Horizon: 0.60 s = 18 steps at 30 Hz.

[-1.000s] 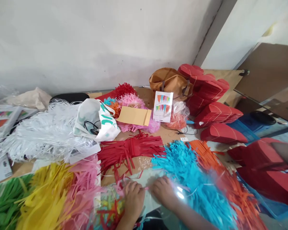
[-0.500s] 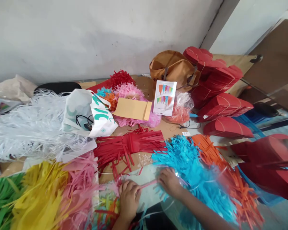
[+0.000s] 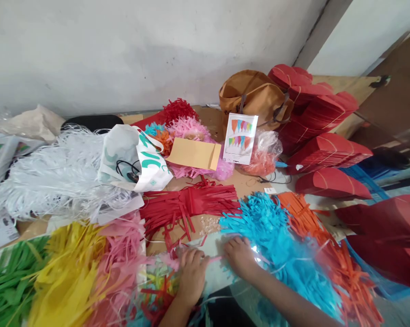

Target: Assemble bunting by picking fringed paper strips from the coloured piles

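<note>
A thin pink paper strip (image 3: 215, 259) runs between my two hands over the pale tabletop. My left hand (image 3: 193, 272) is closed on its left end, where fringed pink tissue paper (image 3: 164, 260) trails off to the left. At the other end, my right hand (image 3: 241, 258) is closed on the strip, beside a heap of blue fringed paper (image 3: 259, 218). The fingertips are partly hidden. Multicoloured paper tassels (image 3: 160, 284) in clear plastic lie left of my left wrist. Beyond the hands is a red fringed bundle (image 3: 194, 200).
Green (image 3: 14, 268), yellow (image 3: 68, 272) and pink fringed piles (image 3: 118, 268) lie on the left, white shreds (image 3: 55, 172) behind them. An envelope (image 3: 194, 153), a printed card (image 3: 239, 138) and a brown bag (image 3: 252, 97) are at the back. Orange fringe (image 3: 327, 250) and red stacks (image 3: 331, 150) flank the right.
The view has swung slightly left, so the scene sits further right. My hands are a little closer together, and the strip showing between them is shorter.
</note>
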{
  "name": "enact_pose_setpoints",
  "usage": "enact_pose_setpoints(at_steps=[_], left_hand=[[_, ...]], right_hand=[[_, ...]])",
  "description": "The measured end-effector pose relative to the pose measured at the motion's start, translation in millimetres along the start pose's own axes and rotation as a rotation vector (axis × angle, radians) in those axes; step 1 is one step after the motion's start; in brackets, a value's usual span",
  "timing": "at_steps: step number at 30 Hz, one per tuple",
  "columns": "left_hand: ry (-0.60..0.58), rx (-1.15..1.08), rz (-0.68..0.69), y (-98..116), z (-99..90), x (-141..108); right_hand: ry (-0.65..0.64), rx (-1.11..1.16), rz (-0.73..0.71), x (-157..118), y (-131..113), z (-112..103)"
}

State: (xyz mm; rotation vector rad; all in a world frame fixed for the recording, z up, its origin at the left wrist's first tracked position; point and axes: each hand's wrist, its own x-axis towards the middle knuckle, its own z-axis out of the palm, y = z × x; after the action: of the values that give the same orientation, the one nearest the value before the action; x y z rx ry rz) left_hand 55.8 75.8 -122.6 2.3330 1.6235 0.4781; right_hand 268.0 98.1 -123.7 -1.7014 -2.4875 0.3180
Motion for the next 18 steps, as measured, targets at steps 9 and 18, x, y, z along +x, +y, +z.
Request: enact_pose_setpoints(at_steps=[9,18], left_hand=[[-0.008,-0.012,0.22,-0.9,8.6,-2.1],[0.145,0.073,0.235,11.5,-4.2,7.1]], right_hand=[[0.086,-0.025,-0.283,-2.4,-15.8,15.3],[0.053,0.184,-0.225,9.6,-27.3,-7.6]])
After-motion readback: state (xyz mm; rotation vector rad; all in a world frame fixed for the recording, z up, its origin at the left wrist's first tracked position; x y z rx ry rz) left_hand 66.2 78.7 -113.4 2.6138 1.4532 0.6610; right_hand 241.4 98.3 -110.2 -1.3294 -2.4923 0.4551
